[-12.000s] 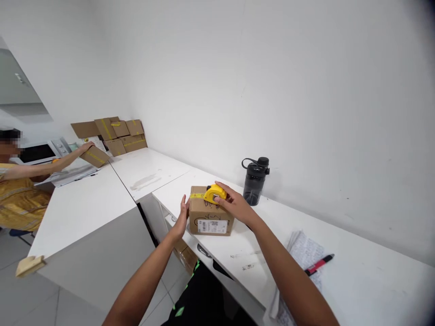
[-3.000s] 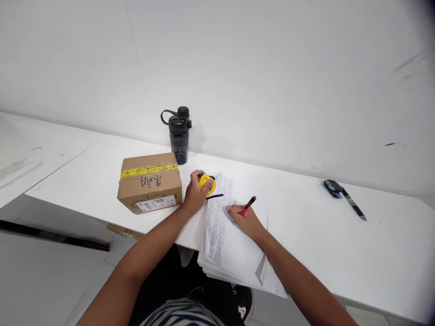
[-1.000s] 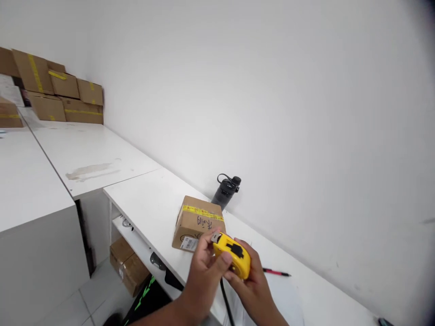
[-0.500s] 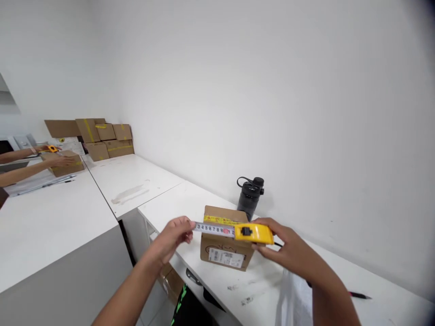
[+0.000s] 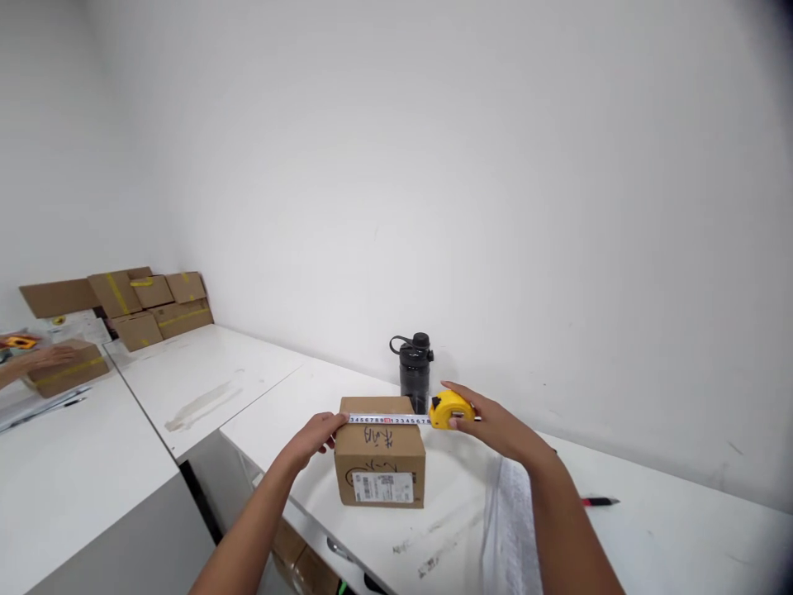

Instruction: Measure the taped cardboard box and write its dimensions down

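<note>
A brown cardboard box (image 5: 379, 450) with handwriting on top and a white label on its front stands on the white table. Across its top runs the blade of a yellow tape measure (image 5: 451, 409). My left hand (image 5: 315, 436) pinches the blade's end at the box's left edge. Its fingertips hide the tip. Past the box's right edge, my right hand (image 5: 489, 417) is closed around the yellow case, thumb below and fingers above. The blade is pulled out straight between both hands.
Behind the box stands a black bottle (image 5: 415, 372). White cloth-like material (image 5: 514, 521) lies under my right forearm, a pen (image 5: 600, 502) to its right. Stacked cardboard boxes (image 5: 149, 302) are at far left, where another person's hand (image 5: 49, 357) touches a box (image 5: 71, 372).
More blade is drawn out, and the case has turned on its side and moved past the box's right edge. The blade now lies along the box's top. My view has shifted right and up.
</note>
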The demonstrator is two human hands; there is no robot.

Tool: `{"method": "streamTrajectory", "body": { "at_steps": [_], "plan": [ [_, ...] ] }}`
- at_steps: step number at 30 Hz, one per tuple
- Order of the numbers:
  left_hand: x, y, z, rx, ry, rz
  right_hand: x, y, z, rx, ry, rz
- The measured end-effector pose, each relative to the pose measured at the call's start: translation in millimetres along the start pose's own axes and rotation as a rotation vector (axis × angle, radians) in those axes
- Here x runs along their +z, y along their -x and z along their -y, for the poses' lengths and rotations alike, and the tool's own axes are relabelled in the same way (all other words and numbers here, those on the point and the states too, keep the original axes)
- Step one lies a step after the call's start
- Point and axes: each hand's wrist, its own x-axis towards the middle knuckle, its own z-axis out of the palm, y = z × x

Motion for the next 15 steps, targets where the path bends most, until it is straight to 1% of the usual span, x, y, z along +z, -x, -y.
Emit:
{"method": "streamTrajectory", "body": {
  "at_steps": [3, 6, 9, 12, 15],
  "plan": [
    [7.7, 1, -2, -0.008, -0.002, 0.061, 7, -1, 3, -0.041, 0.006, 0.021],
    [11.5, 1, -1, -0.008, 0.017, 0.087, 16, -3, 4, -0.080, 0.059, -0.023],
    [13.3, 0, 1, -0.013, 0.053, 0.100, 22, -6, 1, -0.072, 0.106, -0.044],
    [14.0, 1, 3, -0.008, 0.099, 0.077, 23, -7, 0, -0.081, 0.114, -0.061],
    [9.0, 4, 1, 0.036, 0.091, 0.026, 17, -2, 6, -0.120, 0.128, -0.072]
  ]
}}
